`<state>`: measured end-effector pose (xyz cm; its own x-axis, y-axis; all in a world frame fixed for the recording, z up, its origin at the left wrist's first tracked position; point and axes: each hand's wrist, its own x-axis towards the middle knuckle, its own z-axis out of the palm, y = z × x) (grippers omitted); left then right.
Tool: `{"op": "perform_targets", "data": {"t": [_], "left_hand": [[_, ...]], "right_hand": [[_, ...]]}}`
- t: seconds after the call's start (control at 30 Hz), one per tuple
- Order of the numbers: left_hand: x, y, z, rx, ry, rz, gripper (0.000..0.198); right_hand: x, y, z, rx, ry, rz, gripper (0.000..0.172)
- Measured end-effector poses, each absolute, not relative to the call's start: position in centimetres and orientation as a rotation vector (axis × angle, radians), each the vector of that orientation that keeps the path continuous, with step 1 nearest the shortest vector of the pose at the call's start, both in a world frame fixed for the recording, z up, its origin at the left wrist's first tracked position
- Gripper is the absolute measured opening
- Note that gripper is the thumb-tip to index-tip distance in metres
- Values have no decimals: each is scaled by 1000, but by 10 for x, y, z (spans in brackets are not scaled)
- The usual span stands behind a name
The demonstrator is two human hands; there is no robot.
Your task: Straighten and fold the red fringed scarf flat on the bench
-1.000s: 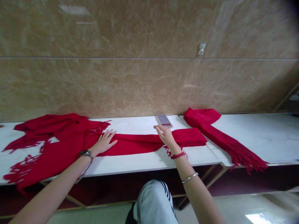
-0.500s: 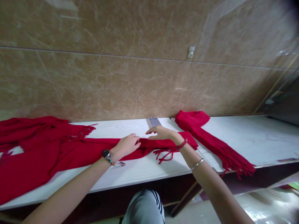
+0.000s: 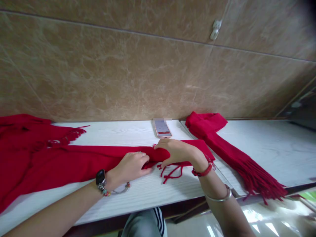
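Observation:
A long red scarf (image 3: 89, 163) runs folded along the white table, its fringed end lying under and beside my right hand. My left hand (image 3: 134, 168), with a ring and a wristwatch, has its fingers curled onto the scarf's near edge; the fingertips are hidden in the cloth. Just to the right, my right hand (image 3: 176, 153) arches over the same scarf, thumb on the near side and fingers on the far side, with a bulge of cloth between them. A second red scarf (image 3: 217, 138) lies further right, folded over at the wall, its fringe hanging over the front edge.
A phone (image 3: 163, 130) lies on the white table (image 3: 118, 131) near the wall, behind my hands. More red cloth (image 3: 22, 131) is heaped at the left. The tiled wall (image 3: 123, 82) bounds the back. My knee (image 3: 143, 223) is below the front edge.
My right hand has come down from above the scarf and closed around its fold. My left hand has stayed on the cloth. The view has shifted and tilted slightly.

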<state>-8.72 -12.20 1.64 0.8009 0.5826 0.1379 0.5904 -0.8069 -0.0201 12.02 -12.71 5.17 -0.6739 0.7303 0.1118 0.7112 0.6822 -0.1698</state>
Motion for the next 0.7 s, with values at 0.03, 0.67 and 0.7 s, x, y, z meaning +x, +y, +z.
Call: {"op": "perform_targets", "data": {"t": [0.03, 0.67, 0.7], "left_hand": [[-86, -124, 15, -2927, -965, -188, 19], [-85, -136, 5, -2968, -731, -252, 23], [-86, -134, 6, -2964, -684, -258, 23]], "right_hand": [[119, -128, 50, -1178, -2748, 161, 50], [119, -133, 64, -1272, -2759, 327, 26], [120, -134, 64, -1259, -2751, 351, 27]]}}
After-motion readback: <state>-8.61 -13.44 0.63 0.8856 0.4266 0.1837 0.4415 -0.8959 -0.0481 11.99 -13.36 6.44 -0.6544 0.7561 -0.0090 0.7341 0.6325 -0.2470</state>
